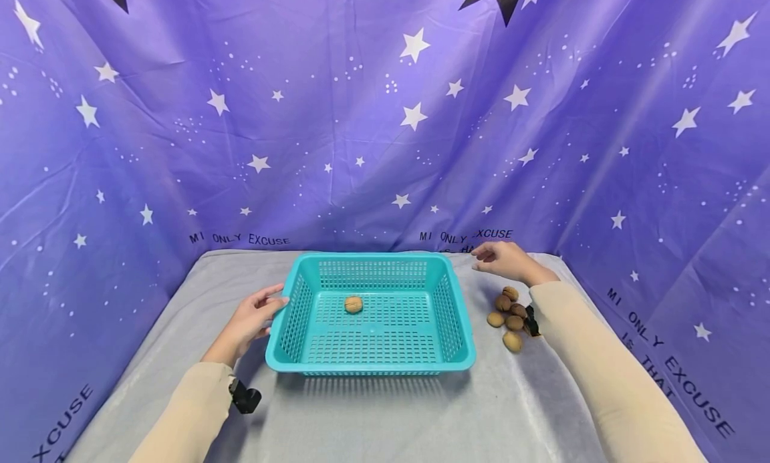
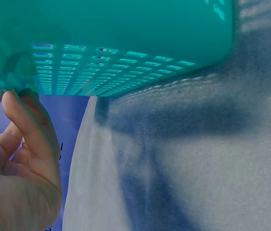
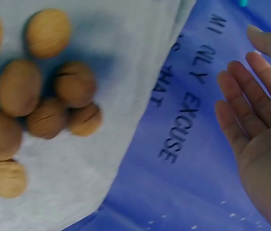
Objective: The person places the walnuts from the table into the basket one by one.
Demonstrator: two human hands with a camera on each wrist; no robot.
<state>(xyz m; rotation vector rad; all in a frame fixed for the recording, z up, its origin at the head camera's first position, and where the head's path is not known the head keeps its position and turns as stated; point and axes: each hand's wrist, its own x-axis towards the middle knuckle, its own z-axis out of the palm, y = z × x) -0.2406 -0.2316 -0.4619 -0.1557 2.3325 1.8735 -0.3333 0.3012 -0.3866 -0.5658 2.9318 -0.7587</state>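
Observation:
A turquoise plastic basket (image 1: pixel 370 368) with slotted walls stands in the middle of the head view. One walnut (image 1: pixel 353 304) lies on its floor, toward the back left. At the basket's left rim, my left hand (image 1: pixel 245 321) pinches the edge between thumb and fingers; the left wrist view shows this grip (image 2: pixel 27 144) below the rim. My right hand (image 1: pixel 506 260) is raised beyond a group of walnuts (image 1: pixel 514 323) to the right of the basket. In the right wrist view its palm (image 3: pixel 265 149) faces the camera, fingers loosely bent and holding nothing.
A grey cloth (image 1: pixel 373 426) covers the table, and the basket casts a shadow on it. Purple star-patterned curtains (image 1: pixel 361 115) enclose the back and both sides. Black wrist cameras sit at both cuffs, the left one (image 1: pixel 245 396) close to the basket's front left corner.

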